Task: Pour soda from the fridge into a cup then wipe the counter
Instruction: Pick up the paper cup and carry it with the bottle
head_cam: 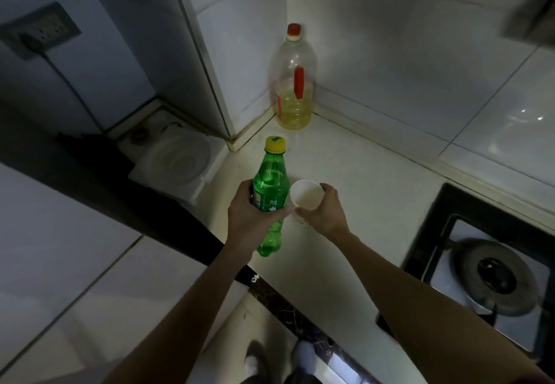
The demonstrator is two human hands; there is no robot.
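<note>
A green soda bottle point(271, 185) with a yellow cap on is held upright over the pale counter point(354, 179), its base near the counter's front edge. My left hand point(253, 218) is wrapped around its labelled middle. Right beside it, my right hand point(322, 211) grips a small white paper cup point(307, 194), tilted with its mouth toward me. Its inside looks pale and I cannot tell if it holds liquid. Bottle and cup almost touch.
A large oil bottle point(294, 83) with a red cap stands in the tiled back corner. A black gas hob point(486, 266) with a burner fills the counter's right side. Left of the counter, lower down, sit a white round lid point(177, 161) and a wall socket point(42, 31).
</note>
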